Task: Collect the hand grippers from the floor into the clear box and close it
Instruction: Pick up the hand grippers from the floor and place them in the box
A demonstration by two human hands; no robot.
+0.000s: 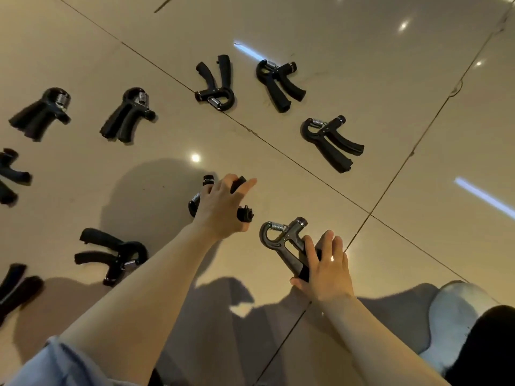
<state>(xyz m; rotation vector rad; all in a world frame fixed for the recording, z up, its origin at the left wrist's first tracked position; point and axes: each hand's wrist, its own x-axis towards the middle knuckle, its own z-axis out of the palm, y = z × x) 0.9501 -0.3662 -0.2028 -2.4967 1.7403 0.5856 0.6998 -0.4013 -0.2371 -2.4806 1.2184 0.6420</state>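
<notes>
Several black hand grippers with metal springs lie scattered on the glossy beige tiled floor [362,65]. My left hand [223,207] lies over one black gripper [195,203] in the middle, its fingers curled round the handles. My right hand [326,268] holds the handles of a grey gripper [278,240] with thumb and fingers, its spring end pointing up-left. Other grippers lie at the far middle [216,84], beside that one [278,82], at the right [330,143], at the upper left [41,112] [126,115] and at the lower left [111,254]. The clear box is not in view.
More grippers lie partly cut off at the left edge [11,176] [16,288]. A white shoe [457,316] and a dark trouser leg [490,352] are at the bottom right. Dark tile joints cross the floor, and ceiling lights reflect in it.
</notes>
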